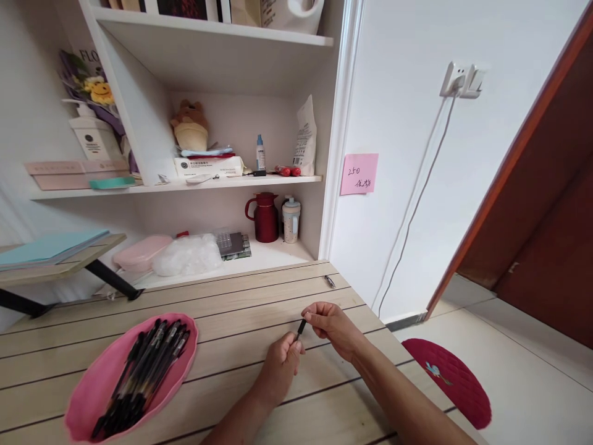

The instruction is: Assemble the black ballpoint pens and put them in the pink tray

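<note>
Pen [301,326] held, note [360,174] reads "250"

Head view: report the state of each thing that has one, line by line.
Left hand, closed on black pen
Right hand, pinching its far end
Black pen, gripped by both hands
Pink tray, holding black pens
Small pen-like piece, lying loose
Red jug, upright
Pink note, stuck up
Plug, inserted
</note>
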`<action>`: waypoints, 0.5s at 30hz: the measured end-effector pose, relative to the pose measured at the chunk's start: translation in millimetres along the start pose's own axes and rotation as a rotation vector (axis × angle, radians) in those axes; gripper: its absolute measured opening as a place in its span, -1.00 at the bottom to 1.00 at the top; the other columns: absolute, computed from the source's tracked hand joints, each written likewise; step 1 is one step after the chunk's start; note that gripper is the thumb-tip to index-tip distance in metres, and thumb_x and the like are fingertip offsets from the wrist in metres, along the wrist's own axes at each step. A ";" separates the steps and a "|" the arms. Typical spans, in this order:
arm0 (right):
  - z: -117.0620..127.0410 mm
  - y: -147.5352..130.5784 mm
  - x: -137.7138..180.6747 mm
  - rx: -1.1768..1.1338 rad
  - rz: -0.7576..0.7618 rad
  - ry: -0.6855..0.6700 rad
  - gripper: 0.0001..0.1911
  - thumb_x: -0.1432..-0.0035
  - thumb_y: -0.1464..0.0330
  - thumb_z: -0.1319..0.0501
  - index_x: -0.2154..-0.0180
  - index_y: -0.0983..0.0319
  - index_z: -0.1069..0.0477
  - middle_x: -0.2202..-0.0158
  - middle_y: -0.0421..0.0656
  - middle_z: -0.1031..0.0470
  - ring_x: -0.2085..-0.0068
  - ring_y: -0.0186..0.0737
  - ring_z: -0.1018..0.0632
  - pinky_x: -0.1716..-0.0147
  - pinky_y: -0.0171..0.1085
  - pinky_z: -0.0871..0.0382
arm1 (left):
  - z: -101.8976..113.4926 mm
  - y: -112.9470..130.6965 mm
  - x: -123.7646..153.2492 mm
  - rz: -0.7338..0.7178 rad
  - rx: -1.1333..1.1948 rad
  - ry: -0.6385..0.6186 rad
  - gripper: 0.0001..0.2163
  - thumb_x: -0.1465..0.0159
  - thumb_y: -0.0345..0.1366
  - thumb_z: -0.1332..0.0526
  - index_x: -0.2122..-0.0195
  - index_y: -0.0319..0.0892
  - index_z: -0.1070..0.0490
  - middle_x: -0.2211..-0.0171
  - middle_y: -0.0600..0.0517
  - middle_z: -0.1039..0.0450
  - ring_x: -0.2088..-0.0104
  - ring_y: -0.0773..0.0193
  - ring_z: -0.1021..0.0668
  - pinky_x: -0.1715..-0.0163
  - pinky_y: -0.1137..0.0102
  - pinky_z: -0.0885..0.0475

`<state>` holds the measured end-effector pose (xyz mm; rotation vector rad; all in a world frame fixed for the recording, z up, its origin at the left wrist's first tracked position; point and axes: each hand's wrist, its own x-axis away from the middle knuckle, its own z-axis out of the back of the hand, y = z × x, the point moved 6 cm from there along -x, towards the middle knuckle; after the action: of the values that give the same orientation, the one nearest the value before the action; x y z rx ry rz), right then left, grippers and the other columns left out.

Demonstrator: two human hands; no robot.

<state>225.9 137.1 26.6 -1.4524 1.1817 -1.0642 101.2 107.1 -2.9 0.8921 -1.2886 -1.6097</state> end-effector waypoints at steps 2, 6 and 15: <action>1.5 1.6 -1.1 0.017 -0.001 0.026 -0.68 0.22 0.18 -0.33 0.58 0.26 -0.30 0.72 -0.35 -0.16 0.66 -0.49 -0.17 0.66 -0.39 0.07 | -0.4 0.0 -0.1 -0.005 -0.005 -0.008 -0.76 -0.20 -0.12 0.02 0.47 -0.17 -0.22 0.75 0.22 -0.09 0.70 0.44 -0.14 0.64 0.51 -0.03; -0.1 -1.0 0.1 0.010 -0.003 -0.026 -0.69 0.18 0.16 -0.30 0.48 0.26 -0.36 0.65 -0.31 -0.25 0.63 -0.47 -0.22 0.65 -0.39 0.06 | 0.2 -1.8 -0.7 0.002 -0.002 -0.005 -0.76 -0.20 -0.12 0.01 0.47 -0.17 -0.23 0.75 0.22 -0.09 0.70 0.44 -0.14 0.64 0.51 -0.04; 0.1 1.5 -0.8 0.010 -0.001 -0.025 -0.67 0.19 0.15 -0.31 0.51 0.25 -0.31 0.67 -0.34 -0.20 0.65 -0.48 -0.19 0.65 -0.39 0.08 | 0.1 -3.0 -0.8 0.018 0.032 -0.012 -0.76 -0.18 -0.10 -0.01 0.48 -0.16 -0.23 0.75 0.22 -0.09 0.71 0.44 -0.12 0.66 0.51 -0.01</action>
<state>225.6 137.8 25.1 -1.4547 1.1567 -1.0483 100.9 108.1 -5.8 0.8892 -1.3307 -1.5871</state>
